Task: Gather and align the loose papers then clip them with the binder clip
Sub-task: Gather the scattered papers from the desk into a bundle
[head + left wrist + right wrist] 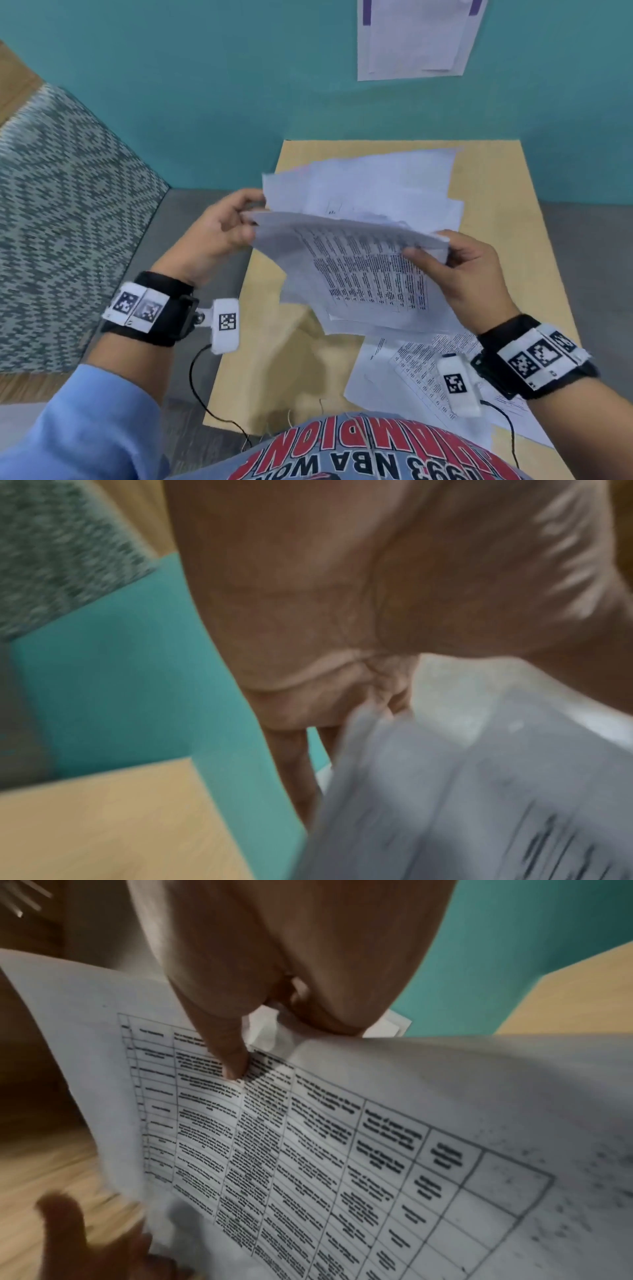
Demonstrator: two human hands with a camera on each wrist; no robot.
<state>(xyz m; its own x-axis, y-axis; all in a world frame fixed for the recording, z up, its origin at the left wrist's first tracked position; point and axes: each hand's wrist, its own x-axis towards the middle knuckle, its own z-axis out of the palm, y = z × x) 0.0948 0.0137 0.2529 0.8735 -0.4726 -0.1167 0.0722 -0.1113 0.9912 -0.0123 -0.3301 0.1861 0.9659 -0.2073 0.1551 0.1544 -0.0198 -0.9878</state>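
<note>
A stack of printed papers (pixel 359 274) is held up above the wooden table (pixel 301 359), its top sheet showing a table of text (pixel 308 1150). My left hand (pixel 236 222) grips the stack's left edge; in the left wrist view the blurred papers (pixel 479 791) fill the lower right under the palm. My right hand (pixel 445 253) pinches the right edge, thumb on the printed face (pixel 232 1066). More loose sheets (pixel 394 185) lie spread on the table behind the stack, and other printed sheets (pixel 411 373) lie near my body. No binder clip shows in any view.
The small table stands against a teal wall (pixel 205 85). A patterned grey panel (pixel 61 205) is at the left. Sheets (pixel 414 37) are taped on the wall above. Wrist camera cables (pixel 198 387) hang by the table's near edge.
</note>
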